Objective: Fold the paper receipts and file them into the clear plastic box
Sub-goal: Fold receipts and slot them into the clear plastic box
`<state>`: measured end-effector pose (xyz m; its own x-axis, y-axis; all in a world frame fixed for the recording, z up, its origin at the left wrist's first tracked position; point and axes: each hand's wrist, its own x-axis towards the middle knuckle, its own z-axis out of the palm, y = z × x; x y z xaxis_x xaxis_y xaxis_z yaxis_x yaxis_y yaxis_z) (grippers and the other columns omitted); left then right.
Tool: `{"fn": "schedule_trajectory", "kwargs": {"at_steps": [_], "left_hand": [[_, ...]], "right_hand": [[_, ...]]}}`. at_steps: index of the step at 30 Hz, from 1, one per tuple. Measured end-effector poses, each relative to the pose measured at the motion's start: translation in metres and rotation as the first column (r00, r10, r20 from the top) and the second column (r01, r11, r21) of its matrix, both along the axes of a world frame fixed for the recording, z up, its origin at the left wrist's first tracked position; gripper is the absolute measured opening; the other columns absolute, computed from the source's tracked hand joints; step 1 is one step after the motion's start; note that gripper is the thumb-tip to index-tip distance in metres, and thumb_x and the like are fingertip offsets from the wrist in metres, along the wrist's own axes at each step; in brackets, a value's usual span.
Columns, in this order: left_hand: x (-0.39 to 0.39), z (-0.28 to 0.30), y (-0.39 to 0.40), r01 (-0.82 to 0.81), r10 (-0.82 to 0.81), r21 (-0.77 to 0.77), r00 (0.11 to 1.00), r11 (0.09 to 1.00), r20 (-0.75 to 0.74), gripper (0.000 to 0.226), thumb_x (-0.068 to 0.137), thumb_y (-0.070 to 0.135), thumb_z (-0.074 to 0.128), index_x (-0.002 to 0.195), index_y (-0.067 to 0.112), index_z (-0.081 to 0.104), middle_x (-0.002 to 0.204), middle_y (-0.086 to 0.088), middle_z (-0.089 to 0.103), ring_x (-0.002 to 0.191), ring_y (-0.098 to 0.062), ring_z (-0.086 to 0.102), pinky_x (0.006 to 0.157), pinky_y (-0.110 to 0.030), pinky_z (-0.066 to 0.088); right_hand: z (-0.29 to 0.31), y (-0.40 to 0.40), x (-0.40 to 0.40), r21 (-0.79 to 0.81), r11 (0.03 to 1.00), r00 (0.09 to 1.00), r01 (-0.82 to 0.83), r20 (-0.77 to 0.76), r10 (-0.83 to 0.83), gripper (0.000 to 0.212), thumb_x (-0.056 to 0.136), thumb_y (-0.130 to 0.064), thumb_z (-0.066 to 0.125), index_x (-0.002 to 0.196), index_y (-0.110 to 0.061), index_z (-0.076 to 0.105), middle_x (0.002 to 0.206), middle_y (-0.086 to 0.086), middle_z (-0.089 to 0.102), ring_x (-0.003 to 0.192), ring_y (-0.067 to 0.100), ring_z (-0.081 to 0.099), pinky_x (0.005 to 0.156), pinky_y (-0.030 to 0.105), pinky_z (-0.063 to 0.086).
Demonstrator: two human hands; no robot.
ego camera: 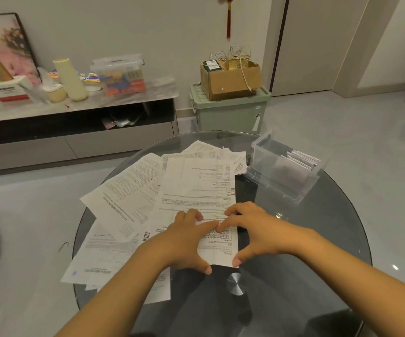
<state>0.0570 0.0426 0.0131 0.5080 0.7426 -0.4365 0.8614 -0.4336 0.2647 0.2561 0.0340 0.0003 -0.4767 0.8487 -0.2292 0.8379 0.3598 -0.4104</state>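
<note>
Already clear plastic box [279,176] holds folded receipts [302,159], lidless.

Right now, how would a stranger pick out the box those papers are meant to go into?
Start at the round glass table and look to its far right edge, beyond the right hand. The clear plastic box sits there beside the spread of papers. It is see-through and open-topped, with a few folded slips standing inside, unlike the green bin on the floor.

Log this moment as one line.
both: left hand, right hand | pressing long white printed receipt | clear plastic box: part-filled
</note>
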Motion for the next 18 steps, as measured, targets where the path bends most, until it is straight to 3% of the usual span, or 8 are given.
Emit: {"fn": "schedule_trajectory", "kwargs": {"at_steps": [6,12,18], "left_hand": [[0.000,-0.002,0.000,-0.023,0.021,0.023,0.998,0.999,0.061,0.089,0.072,0.042,0.077,0.141,0.049,0.021,0.140,0.007,0.018,0.132,-0.015,0.015,0.105,-0.035,0.032],[-0.002,-0.002,0.002,-0.005,0.004,0.004,0.999,1.000,0.045,0.092,0.071,0.046,0.076,0.144,0.046,0.020,0.142,0.007,0.016,0.134,-0.014,0.013,0.107,-0.037,0.033],[-0.006,0.000,0.004,0.011,-0.010,-0.036,0.999,0.999,0.035,0.094,0.067,0.052,0.077,0.144,0.046,0.023,0.142,0.010,0.016,0.135,-0.013,0.012,0.110,-0.043,0.032]], "right_hand": [[-0.008,-0.011,-0.006,-0.022,0.999,0.999,0.049,-0.015,-0.049,0.076,0.063,-0.055,0.078,0.128,-0.048,0.040,0.147,-0.008,0.017,0.136,0.019,0.009,0.114,0.037,0.016],[-0.006,-0.015,-0.011,-0.022,0.994,0.992,0.107,-0.070,-0.108,0.055,0.066,-0.048,0.079,0.115,-0.047,0.055,0.147,-0.009,0.020,0.136,0.019,0.009,0.112,0.035,0.012],[-0.013,-0.012,-0.016,0.028,0.979,0.964,0.201,-0.184,-0.193,0.030,0.068,-0.045,0.077,0.097,-0.041,0.070,0.139,-0.012,0.039,0.132,0.014,0.021,0.107,0.027,0.015]]}}
